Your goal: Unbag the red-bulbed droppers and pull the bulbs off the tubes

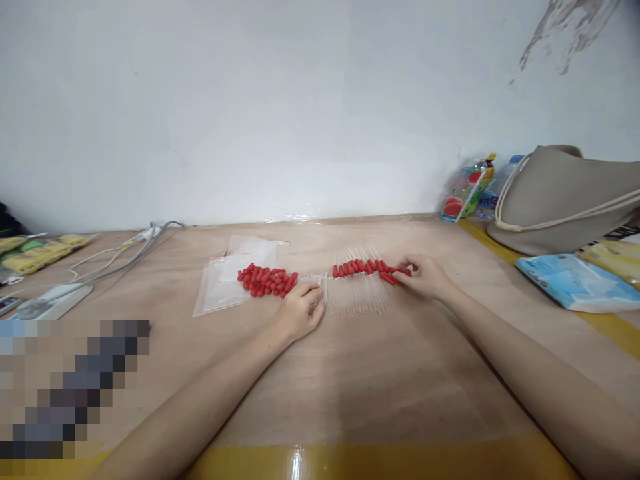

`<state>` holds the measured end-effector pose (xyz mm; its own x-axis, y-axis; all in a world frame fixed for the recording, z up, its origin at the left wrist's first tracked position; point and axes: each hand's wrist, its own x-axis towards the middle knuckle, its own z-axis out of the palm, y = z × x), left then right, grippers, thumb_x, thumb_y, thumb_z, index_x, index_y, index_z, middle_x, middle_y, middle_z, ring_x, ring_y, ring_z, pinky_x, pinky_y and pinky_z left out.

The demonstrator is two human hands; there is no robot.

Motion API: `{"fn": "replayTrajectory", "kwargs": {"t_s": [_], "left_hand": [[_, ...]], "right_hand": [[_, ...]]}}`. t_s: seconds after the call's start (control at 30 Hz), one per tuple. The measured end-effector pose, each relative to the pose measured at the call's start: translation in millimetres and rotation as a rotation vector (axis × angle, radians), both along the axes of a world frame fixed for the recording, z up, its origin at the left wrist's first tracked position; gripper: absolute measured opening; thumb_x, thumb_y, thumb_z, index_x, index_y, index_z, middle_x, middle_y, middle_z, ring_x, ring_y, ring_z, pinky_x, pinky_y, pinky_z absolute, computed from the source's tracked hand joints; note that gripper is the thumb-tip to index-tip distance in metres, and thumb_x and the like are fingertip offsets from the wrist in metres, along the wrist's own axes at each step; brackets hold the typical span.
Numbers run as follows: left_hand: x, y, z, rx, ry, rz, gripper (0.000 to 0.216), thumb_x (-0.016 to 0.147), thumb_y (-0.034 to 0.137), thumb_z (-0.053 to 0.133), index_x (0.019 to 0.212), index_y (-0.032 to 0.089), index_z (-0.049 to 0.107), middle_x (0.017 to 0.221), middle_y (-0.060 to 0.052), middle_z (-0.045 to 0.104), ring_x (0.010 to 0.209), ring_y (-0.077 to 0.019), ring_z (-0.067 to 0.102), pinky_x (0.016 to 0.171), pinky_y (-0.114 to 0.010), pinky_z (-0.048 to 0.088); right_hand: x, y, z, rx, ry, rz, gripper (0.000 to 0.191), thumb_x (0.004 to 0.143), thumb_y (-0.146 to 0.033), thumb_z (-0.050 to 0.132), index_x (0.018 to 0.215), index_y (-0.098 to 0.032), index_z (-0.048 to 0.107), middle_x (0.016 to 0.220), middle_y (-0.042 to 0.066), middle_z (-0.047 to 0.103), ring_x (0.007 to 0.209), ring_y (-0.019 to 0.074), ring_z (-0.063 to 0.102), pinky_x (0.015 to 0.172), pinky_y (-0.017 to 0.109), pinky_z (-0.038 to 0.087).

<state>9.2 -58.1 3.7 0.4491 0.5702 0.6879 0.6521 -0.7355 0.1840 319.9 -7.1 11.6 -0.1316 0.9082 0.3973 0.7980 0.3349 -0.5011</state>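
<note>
My left hand (301,311) rests on the table with curled fingers at a bunch of short clear tubes (320,280); what its fingertips hold is hidden. Just left of it lies a pile of small red rubber bulbs (267,281). To the right, a row of red bulbs (356,268) lies across thin clear tubes (357,297), which stick out above and below. At the right end of that row my right hand (420,275) pinches a red rubber bulb (402,272) between thumb and fingers.
Clear plastic bags (220,288) lie left of the pile. A white power strip (60,300) with grey cables (117,267) is on the left. At the right are bottles (463,193), a beige bag (565,200) and a blue tissue pack (575,281). A white wall (300,113) bounds the back.
</note>
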Motion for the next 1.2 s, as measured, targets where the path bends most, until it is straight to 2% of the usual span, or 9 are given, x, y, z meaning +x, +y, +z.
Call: {"fn": "replayTrajectory", "kwargs": {"t_s": [0.2,0.33,0.53,0.8,1.03,1.2], "left_hand": [[-2,-6,2.3,0.002,0.016,-0.022,0.024,0.076,0.026,0.057,0.096,0.013,0.060,0.094,-0.009,0.060,0.086,-0.0192,0.055,0.078,-0.034,0.048],[-11,-11,7.4,-0.019,0.083,-0.007,0.031,0.074,0.032,0.058,0.102,0.017,0.059,0.100,-0.008,0.060,0.091,-0.0217,0.053,0.082,-0.039,0.044],[-19,-12,12.2,-0.036,0.146,-0.038,0.038,0.074,0.038,0.060,0.107,0.019,0.058,0.109,-0.009,0.058,0.109,-0.0248,0.048,0.093,-0.043,0.037],[-9,-11,7.7,-0.097,0.219,-0.044,0.048,0.075,0.049,0.056,0.114,0.021,0.056,0.122,-0.009,0.054,0.120,-0.0265,0.041,0.102,-0.047,0.028],[-3,-12,7.4,-0.185,0.260,-0.042,0.042,0.080,0.044,0.051,0.116,0.021,0.054,0.121,-0.008,0.055,0.120,-0.0241,0.043,0.104,-0.048,0.024],[-6,-11,3.0,-0.163,0.228,-0.050,0.034,0.083,0.034,0.050,0.113,0.021,0.055,0.118,-0.008,0.057,0.117,-0.0228,0.045,0.103,-0.049,0.026]], "right_hand": [[1,1,0.0,0.075,-0.083,0.040,0.021,0.070,-0.039,0.057,0.068,-0.019,0.062,0.071,0.003,0.062,0.067,0.0154,0.053,0.060,0.025,0.038],[0,0,2.8,0.077,-0.037,-0.047,0.022,0.072,-0.037,0.053,0.069,-0.018,0.062,0.071,0.003,0.063,0.064,0.0143,0.052,0.059,0.024,0.037],[-12,11,15.5,-0.201,-0.146,-0.249,0.025,0.075,-0.037,0.048,0.077,-0.020,0.066,0.075,0.002,0.066,0.067,0.0140,0.057,0.058,0.022,0.037],[-33,51,29.5,-0.494,-0.237,-0.376,0.028,0.064,-0.042,0.060,0.059,-0.015,0.064,0.056,0.008,0.062,0.060,0.0215,0.059,0.054,0.028,0.039],[-38,62,27.6,-0.551,-0.223,-0.367,0.028,0.064,-0.041,0.063,0.057,-0.015,0.061,0.051,0.007,0.059,0.059,0.0203,0.060,0.056,0.028,0.043],[-39,62,24.0,-0.516,-0.185,-0.365,0.027,0.062,-0.039,0.063,0.047,-0.017,0.057,0.037,0.004,0.052,0.045,0.0185,0.056,0.053,0.031,0.043]]}}
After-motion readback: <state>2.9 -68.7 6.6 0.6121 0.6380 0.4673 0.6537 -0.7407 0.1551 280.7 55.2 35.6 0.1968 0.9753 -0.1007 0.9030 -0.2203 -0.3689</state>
